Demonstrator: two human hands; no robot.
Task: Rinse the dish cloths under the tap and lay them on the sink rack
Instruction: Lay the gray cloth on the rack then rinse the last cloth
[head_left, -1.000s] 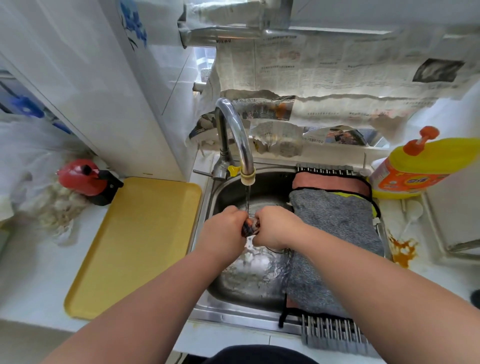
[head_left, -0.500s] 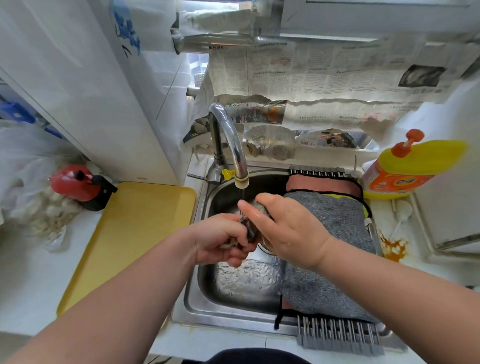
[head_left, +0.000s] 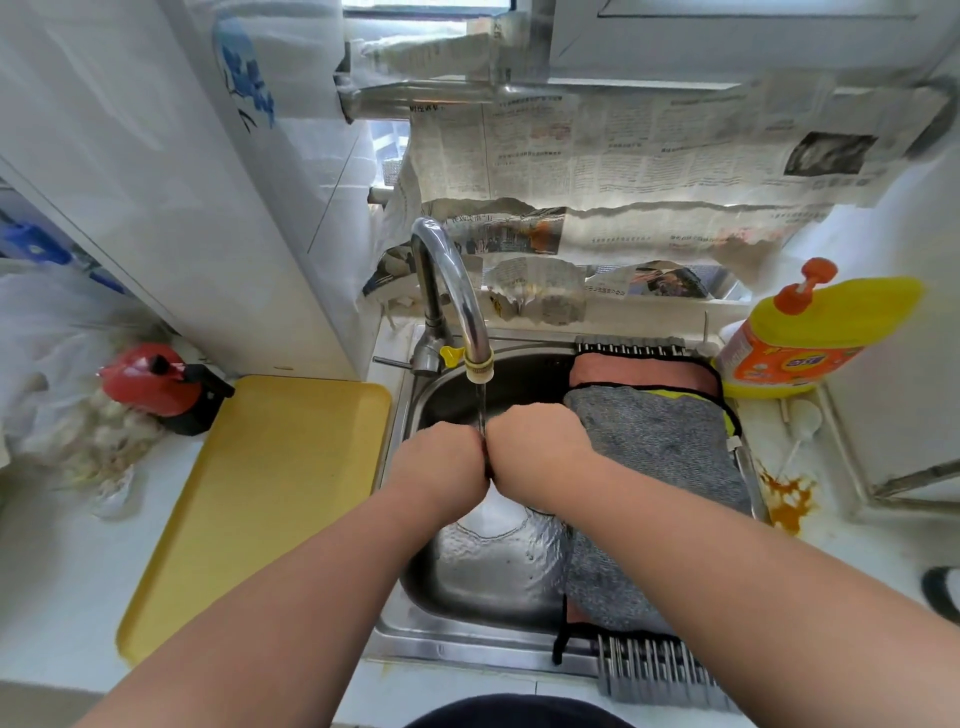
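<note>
My left hand (head_left: 441, 462) and my right hand (head_left: 535, 441) are pressed together as fists over the steel sink (head_left: 415, 613), right under the running tap (head_left: 457, 301). Both grip a small dark cloth (head_left: 486, 457); only a thin dark sliver of it shows between the knuckles. A thin stream of water falls onto it. A grey cloth (head_left: 660, 467) lies spread over the sink rack (head_left: 660, 675) on the sink's right half. A pink cloth (head_left: 639, 371) and a yellow-edged one lie beneath it at the far end.
A yellow tray (head_left: 260, 493) lies on the counter left of the sink, with a red-and-black object (head_left: 156, 382) behind it. A yellow dish soap bottle (head_left: 810, 338) stands at the back right, near an orange stain (head_left: 787, 501). Newspaper (head_left: 623, 171) covers the wall behind the tap.
My hands have closed back into two fists side by side under the stream; half a second ago the right hand lay over the left, rubbing the cloth. The view has tilted slightly.
</note>
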